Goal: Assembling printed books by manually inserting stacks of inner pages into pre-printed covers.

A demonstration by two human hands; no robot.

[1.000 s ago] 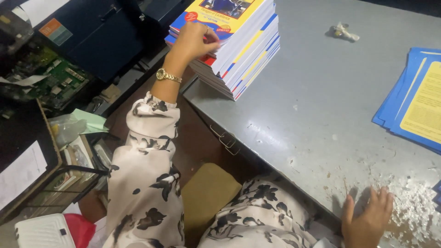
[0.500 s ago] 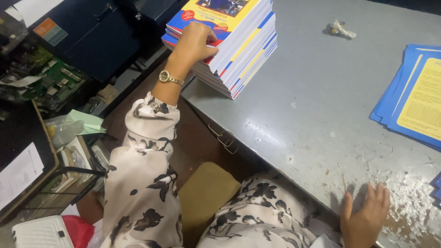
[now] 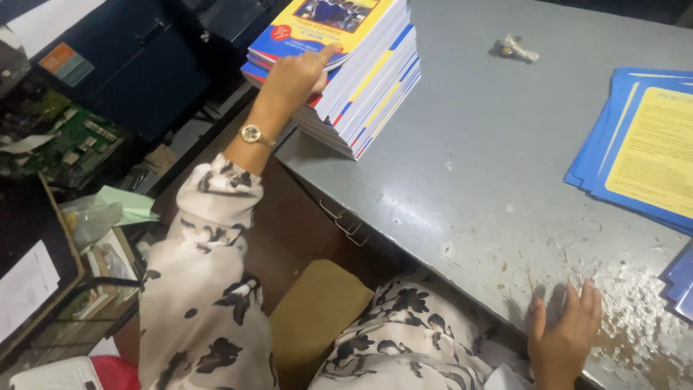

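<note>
Yellow-and-blue book stack [image 3: 361, 72], grey table [image 3: 469, 180]

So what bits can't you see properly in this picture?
Head view only:
- Left hand: its fingers curl over the book stack, so the grip is hidden.
- Right hand: the wrist is cut off by the bottom edge.
- Blue and yellow sheets: cut off by the right edge.
- Small crumpled scrap: too small to identify.

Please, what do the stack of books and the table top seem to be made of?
Stack of books: paper pages with glossy printed card covers, judging by the layered page edges and the slight sheen on the yellow and blue cover. The left hand touches its top. Table top: probably grey painted metal or laminate; the surface is smooth, with scratches and white flaking patches near the right hand.
</note>
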